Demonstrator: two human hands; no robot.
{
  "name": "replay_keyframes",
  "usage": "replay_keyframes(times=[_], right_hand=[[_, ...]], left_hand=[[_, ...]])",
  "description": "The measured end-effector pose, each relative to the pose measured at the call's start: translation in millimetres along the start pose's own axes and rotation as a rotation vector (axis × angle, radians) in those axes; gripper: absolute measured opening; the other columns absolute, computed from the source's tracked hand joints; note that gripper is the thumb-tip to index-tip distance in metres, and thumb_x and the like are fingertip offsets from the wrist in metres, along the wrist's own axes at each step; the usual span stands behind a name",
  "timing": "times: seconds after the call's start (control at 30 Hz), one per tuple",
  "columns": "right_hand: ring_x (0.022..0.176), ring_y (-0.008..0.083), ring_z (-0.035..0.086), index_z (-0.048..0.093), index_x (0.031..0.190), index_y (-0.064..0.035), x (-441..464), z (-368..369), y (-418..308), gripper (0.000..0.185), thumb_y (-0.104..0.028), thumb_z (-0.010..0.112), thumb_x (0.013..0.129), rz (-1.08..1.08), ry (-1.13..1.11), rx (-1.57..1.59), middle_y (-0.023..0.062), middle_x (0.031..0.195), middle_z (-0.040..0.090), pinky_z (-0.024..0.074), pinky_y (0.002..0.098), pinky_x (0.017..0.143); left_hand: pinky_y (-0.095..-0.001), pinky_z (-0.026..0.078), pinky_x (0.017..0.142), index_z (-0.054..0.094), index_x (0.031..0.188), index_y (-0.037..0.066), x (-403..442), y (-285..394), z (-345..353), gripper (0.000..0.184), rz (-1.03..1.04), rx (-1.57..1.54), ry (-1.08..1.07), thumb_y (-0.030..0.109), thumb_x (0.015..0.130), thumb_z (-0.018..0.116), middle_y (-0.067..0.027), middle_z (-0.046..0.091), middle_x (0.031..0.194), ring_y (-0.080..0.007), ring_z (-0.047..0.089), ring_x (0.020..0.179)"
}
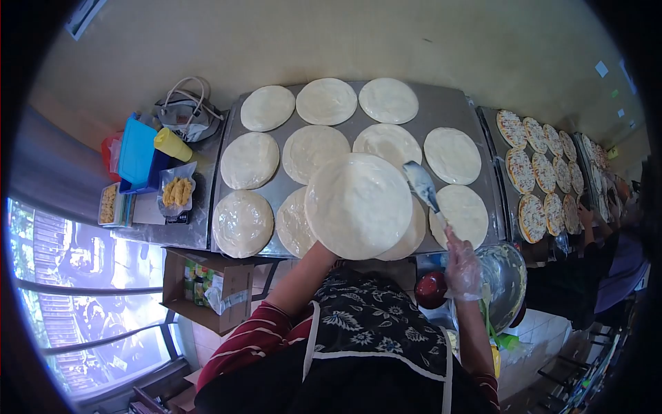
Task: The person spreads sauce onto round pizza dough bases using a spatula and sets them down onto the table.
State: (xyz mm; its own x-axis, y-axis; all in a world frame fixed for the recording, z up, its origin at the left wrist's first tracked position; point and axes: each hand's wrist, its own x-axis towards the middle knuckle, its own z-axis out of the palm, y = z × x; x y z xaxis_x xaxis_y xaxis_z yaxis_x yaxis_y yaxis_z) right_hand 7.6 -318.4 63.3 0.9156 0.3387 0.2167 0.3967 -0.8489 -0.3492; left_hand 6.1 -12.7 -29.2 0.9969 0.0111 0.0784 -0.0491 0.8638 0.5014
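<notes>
My left hand [326,254] is beneath a round flat dough base [358,207], holding it up over the table; its fingers are hidden under the dough. A smooth pale coating covers the top of this base. In a clear plastic glove, my right hand [463,265] is closed round the handle of a spatula [422,185]. White cream smears the spatula's blade, which is just right of the raised base. Several more dough bases [316,153] lie in rows on the metal table [289,103], most with a shiny pale coat.
A large metal bowl [507,276] stands below the table's right front, beside a dark red round object [432,290]. Left are a blue container [141,155], a yellow cup [172,145] and a bag [189,114]. Topped pizzas [520,171] fill another table, where a co-worker [600,262] stands.
</notes>
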Motion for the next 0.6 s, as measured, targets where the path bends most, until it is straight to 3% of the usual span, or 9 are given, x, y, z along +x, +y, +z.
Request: replay_keyframes(times=[0.1, 0.2, 0.37, 0.43, 0.47, 0.6], right_hand=[[0.077, 0.0361, 0.063, 0.06, 0.132, -0.0203, -4, -11, -13, 0.039, -0.01, 0.058, 0.094, 0.109, -0.003, 0.057, 0.0151, 0.084, 0.06, 0.0506, 0.0476, 0.065], [0.075, 0.0363, 0.063, 0.058, 0.135, -0.0224, -23, -7, -32, 0.042, -0.009, 0.058, 0.094, -0.039, -0.031, 0.047, 0.0156, 0.088, 0.059, 0.0506, 0.0468, 0.063], [0.076, 0.0344, 0.063, 0.059, 0.134, -0.0205, -12, 15, -8, 0.041, -0.008, 0.057, 0.095, -0.01, -0.017, -0.048, 0.0153, 0.087, 0.059, 0.0497, 0.0447, 0.062], [0.076, 0.0336, 0.063, 0.061, 0.132, -0.0187, -1, 16, 1, 0.038, -0.009, 0.056, 0.096, 0.088, 0.08, 0.13, 0.0153, 0.084, 0.059, 0.0492, 0.0425, 0.063], [0.069, 0.0338, 0.062, 0.059, 0.133, -0.023, -1, 14, 1, 0.041, -0.011, 0.06, 0.093, 0.062, 0.168, 0.169, 0.014, 0.079, 0.056, 0.0511, 0.044, 0.058], [0.068, 0.0339, 0.063, 0.059, 0.133, -0.0236, -22, -2, -17, 0.044, -0.011, 0.063, 0.092, 0.043, 0.131, 0.212, 0.0127, 0.082, 0.057, 0.0503, 0.0451, 0.057]], left_hand=[[-0.0416, 0.047, 0.106, 0.035, 0.149, 0.01, -2, 5, 0, 0.057, -0.013, 0.002, -0.005, 0.037, 0.101, 0.048, -0.0104, 0.05, 0.143, -0.0238, 0.053, 0.127], [-0.0417, 0.047, 0.106, 0.035, 0.149, 0.01, -5, 5, 2, 0.057, -0.022, 0.006, 0.003, 0.038, 0.101, 0.048, -0.0104, 0.05, 0.143, -0.0239, 0.054, 0.127], [-0.0418, 0.047, 0.106, 0.035, 0.149, 0.01, -9, 1, 5, 0.057, -0.057, -0.001, 0.003, 0.038, 0.101, 0.048, -0.0105, 0.05, 0.143, -0.0239, 0.054, 0.127], [-0.0419, 0.047, 0.106, 0.035, 0.149, 0.01, -5, -3, 9, 0.057, -0.069, 0.0, 0.001, 0.038, 0.101, 0.048, -0.0106, 0.05, 0.143, -0.024, 0.054, 0.127], [-0.0419, 0.047, 0.106, 0.035, 0.149, 0.01, -5, -1, 9, 0.057, -0.071, 0.0, -0.003, 0.038, 0.102, 0.048, -0.0106, 0.05, 0.143, -0.024, 0.054, 0.127], [-0.042, 0.047, 0.106, 0.035, 0.149, 0.01, -11, -3, 12, 0.057, -0.083, -0.005, 0.004, 0.038, 0.102, 0.047, -0.0106, 0.051, 0.143, -0.0241, 0.054, 0.126]])
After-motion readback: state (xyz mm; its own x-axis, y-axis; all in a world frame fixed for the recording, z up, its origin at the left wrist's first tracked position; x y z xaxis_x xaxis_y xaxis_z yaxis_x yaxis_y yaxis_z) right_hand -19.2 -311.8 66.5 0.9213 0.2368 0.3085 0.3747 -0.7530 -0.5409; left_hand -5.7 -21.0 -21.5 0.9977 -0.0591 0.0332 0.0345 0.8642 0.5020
